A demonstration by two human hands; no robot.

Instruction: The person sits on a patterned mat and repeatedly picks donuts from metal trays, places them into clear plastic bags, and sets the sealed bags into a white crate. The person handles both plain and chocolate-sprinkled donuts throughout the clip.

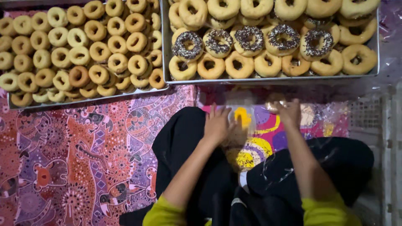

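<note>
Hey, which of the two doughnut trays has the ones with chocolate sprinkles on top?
The right tray: a row of sprinkled doughnuts crosses it. The left tray's are all plain.

Ahead of the hands, two metal trays block the way: the left tray [25, 105] and the right tray [272, 78], both piled with doughnuts [217, 42]. Between them is only a narrow gap. The patterned cloth [75, 159] to the left lies open. Clear plastic bags [310, 121] cover the space before the knees [184, 125].
</note>
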